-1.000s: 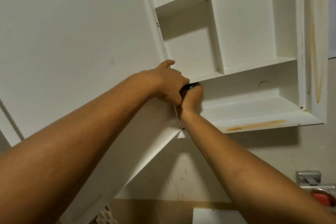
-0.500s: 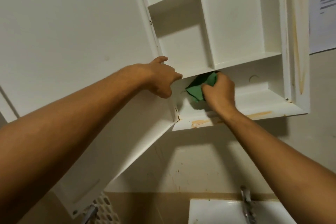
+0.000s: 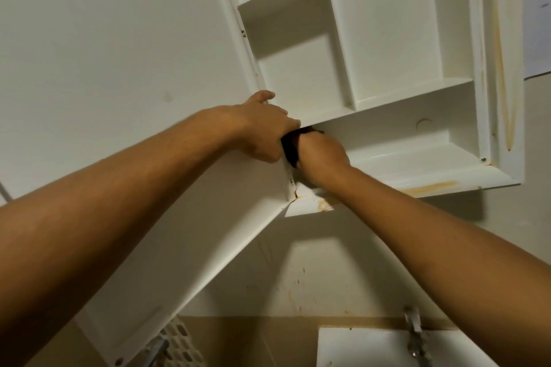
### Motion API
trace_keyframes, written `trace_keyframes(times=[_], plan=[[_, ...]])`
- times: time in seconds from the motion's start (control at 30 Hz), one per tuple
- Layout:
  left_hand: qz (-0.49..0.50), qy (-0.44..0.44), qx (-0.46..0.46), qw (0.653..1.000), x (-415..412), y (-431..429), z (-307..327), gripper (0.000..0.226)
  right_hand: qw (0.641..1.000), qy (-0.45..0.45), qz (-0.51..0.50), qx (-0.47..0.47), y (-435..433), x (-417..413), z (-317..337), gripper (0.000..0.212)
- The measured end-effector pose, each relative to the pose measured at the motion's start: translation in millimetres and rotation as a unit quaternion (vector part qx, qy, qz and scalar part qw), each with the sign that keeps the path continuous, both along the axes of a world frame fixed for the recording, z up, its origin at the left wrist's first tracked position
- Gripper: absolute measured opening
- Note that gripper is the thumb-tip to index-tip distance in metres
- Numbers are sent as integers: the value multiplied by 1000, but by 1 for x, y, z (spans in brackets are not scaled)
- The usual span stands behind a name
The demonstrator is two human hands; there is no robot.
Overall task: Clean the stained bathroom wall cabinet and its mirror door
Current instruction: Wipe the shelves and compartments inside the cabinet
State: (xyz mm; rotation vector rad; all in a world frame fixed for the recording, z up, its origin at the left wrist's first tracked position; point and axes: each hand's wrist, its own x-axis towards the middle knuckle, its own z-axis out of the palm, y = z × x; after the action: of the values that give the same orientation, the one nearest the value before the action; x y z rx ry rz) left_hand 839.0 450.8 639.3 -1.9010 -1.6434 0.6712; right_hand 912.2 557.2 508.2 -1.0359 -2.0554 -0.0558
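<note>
The white wall cabinet (image 3: 396, 39) hangs open above me, with its door (image 3: 119, 68) swung out to the left so I see the door's white back. My left hand (image 3: 265, 131) grips the door's hinge-side edge, thumb up. My right hand (image 3: 320, 155) is inside the bottom compartment at its left end, against the hinge corner, fingers curled round a cloth (image 3: 290, 147) that shows only as a dark patch between the two hands. Orange-brown stains mark the cabinet's bottom front lip (image 3: 429, 186) and its right side panel (image 3: 504, 68).
A white sink (image 3: 372, 348) with a metal tap (image 3: 413, 328) lies below at the right. A perforated white basket (image 3: 179, 345) sits at the bottom left. The beige wall (image 3: 298, 277) under the cabinet is speckled with small stains. A sheet of paper (image 3: 536, 9) hangs at the far right.
My right hand has slid left along the bottom compartment into the hinge corner, and the green cloth is now mostly hidden. My left hand has stayed on the door edge.
</note>
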Motion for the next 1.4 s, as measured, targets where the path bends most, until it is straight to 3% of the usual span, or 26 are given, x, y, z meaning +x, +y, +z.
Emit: trace_keyframes(times=[0.1, 0.2, 0.3, 0.37, 0.5, 0.73, 0.9, 0.93, 0.97, 1.0, 1.03, 1.07, 1.1, 1.13, 1.17, 1.27, 1.4], plan=[[11, 29, 2, 1000, -8, 0, 0, 79, 985, -170, 18, 21, -6, 16, 0, 24], [2, 58, 11, 998, -9, 0, 0, 87, 980, -201, 2, 5, -15, 27, 7, 23], [-11, 75, 8, 997, -10, -1, 2, 90, 999, 7, -16, -44, -25, 33, 10, 13], [-9, 79, 8, 997, -11, -2, 6, 89, 985, 163, -10, -59, -29, 42, 4, 8], [-3, 149, 30, 988, -9, -7, 12, 73, 968, 244, 20, -46, -25, 37, -4, 17], [1, 138, 17, 990, -12, -8, 11, 73, 993, 99, 53, -42, -7, -8, 2, 20], [-14, 118, 17, 993, -15, -8, 10, 70, 989, -134, 46, -39, 2, 19, -8, 31], [-14, 115, 18, 993, -15, -8, 10, 70, 987, -131, 59, -74, 0, 22, -2, 32], [-14, 113, 19, 993, -15, -9, 10, 70, 985, -72, 84, -133, -2, 23, 2, 31], [-15, 114, 20, 993, -15, -9, 11, 69, 967, 57, 118, -220, -4, 25, 7, 27], [-15, 112, 21, 993, -15, -9, 11, 68, 909, 223, 153, -317, -7, 27, 11, 23], [-16, 110, 22, 994, -14, -9, 11, 68, 818, 377, 175, -397, -13, 28, 12, 19], [-19, 107, 23, 994, -14, -9, 11, 67, 727, 488, 185, -447, -19, 27, 13, 16], [-22, 105, 22, 994, -14, -10, 11, 67, 662, 555, 187, -468, -23, 23, 14, 15], [-24, 103, 22, 994, -14, -10, 11, 66, 623, 596, 188, -471, -26, 16, 17, 16], [-27, 101, 24, 994, -14, -11, 10, 61, 574, 645, 201, -463, -39, 0, 36, 24], [-31, 87, 27, 995, -14, -11, 10, 59, 583, 613, 222, -484, -48, 13, 30, 23]])
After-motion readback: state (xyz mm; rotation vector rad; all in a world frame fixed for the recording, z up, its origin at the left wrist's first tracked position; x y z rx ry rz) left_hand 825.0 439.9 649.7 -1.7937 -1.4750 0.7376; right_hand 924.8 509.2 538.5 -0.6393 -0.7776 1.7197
